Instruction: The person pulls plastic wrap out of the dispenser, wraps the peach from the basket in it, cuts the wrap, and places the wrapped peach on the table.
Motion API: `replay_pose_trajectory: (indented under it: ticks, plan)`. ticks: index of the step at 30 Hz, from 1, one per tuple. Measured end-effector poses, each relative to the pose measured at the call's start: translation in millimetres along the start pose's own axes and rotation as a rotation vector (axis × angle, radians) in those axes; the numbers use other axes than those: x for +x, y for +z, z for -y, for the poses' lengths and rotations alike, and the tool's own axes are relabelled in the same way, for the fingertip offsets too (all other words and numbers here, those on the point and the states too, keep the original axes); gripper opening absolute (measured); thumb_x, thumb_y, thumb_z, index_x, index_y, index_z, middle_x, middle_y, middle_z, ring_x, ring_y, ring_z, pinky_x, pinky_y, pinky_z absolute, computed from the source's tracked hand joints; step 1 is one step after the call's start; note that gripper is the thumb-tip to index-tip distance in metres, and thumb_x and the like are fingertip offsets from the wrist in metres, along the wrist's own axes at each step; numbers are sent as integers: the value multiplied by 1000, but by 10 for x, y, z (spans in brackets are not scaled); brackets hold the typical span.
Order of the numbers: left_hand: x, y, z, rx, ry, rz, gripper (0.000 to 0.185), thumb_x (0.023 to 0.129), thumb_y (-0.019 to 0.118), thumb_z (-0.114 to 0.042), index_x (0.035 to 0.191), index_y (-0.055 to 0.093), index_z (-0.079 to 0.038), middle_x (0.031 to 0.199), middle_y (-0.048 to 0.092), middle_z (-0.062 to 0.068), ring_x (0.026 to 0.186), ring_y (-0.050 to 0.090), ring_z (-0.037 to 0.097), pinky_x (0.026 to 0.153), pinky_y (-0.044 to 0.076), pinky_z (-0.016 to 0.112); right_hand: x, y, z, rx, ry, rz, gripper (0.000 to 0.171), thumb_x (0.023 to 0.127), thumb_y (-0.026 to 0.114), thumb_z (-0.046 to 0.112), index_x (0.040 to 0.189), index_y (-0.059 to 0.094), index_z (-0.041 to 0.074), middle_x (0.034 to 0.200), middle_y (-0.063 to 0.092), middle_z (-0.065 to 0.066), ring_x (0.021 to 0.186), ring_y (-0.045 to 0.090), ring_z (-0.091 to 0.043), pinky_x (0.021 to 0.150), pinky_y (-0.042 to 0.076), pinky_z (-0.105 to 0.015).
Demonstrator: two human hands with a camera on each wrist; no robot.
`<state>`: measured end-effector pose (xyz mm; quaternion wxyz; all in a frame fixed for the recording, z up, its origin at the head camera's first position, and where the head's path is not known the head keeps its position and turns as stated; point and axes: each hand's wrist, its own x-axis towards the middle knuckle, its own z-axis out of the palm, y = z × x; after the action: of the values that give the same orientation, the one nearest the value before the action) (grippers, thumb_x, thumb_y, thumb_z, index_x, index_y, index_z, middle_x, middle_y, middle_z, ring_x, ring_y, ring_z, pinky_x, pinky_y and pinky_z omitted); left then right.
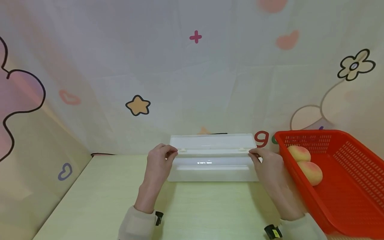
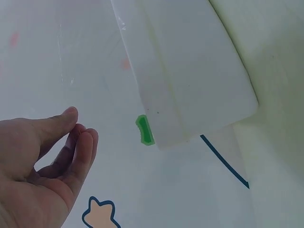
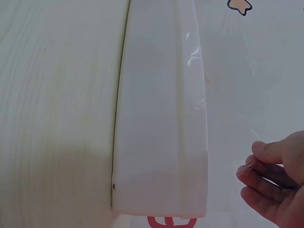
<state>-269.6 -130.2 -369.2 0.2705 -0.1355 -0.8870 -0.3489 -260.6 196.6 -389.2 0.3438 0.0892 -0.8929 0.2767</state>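
Observation:
A white translucent plastic box (image 1: 213,170) stands on the pale green table (image 1: 99,200) against the backdrop. Its clear lid (image 1: 211,141) has two small tabs along the near edge. My left hand (image 1: 173,152) pinches the lid's left end and my right hand (image 1: 252,152) pinches its right end. In the left wrist view the left hand (image 2: 78,123) has thumb and fingers drawn together at the see-through lid (image 2: 71,57), beside the box (image 2: 199,71). The right wrist view shows the right hand (image 3: 251,159) with curled fingers at the lid (image 3: 247,71), next to the box (image 3: 161,118).
A red perforated basket (image 1: 309,133) sits at the right, close to my right forearm, with two peaches (image 1: 299,153) (image 1: 310,172) inside. A patterned cloth backdrop (image 1: 192,83) rises right behind the box and along the left side.

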Motion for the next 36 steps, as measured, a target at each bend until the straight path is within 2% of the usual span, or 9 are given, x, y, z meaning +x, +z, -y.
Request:
replay_pose_trajectory:
  ticks: [6,16,24,31,36]
  plan:
    - [-6,-15,-45,-5,0,2,5,89,79,1,94,78,0,86,67,6,78,64,21,70,55,34,-6,-83,13,-21,5,0,15,87,81,0,102,78,-2,92,75,-21,76,69,-35,66,59,-47]
    - [-34,-79,-145,-12,-1,-3,6,88,79,3,93,78,-1,87,67,6,78,65,22,70,56,34,25,-193,72,22,-14,12,17,86,81,-3,102,77,-5,92,74,-23,77,70,-37,69,59,-48]
    - [-63,-95,-189,-18,-6,3,6,88,79,3,93,78,-1,87,68,5,78,66,21,70,56,34,13,-248,84,51,21,21,16,87,80,-3,103,77,-5,92,75,-22,81,71,-37,71,59,-50]
    - [-71,-122,-234,-13,-2,3,6,89,78,3,94,78,-1,89,68,6,79,66,21,70,57,34,4,-292,97,60,-12,4,16,86,81,-3,102,77,-5,91,75,-20,78,70,-35,70,59,-49]
    - [-79,-143,-225,-13,8,-4,7,88,79,3,93,78,-1,89,68,6,78,66,21,70,56,35,17,-307,125,62,-9,22,16,87,80,-2,102,77,-4,92,75,-20,78,69,-34,70,59,-48]
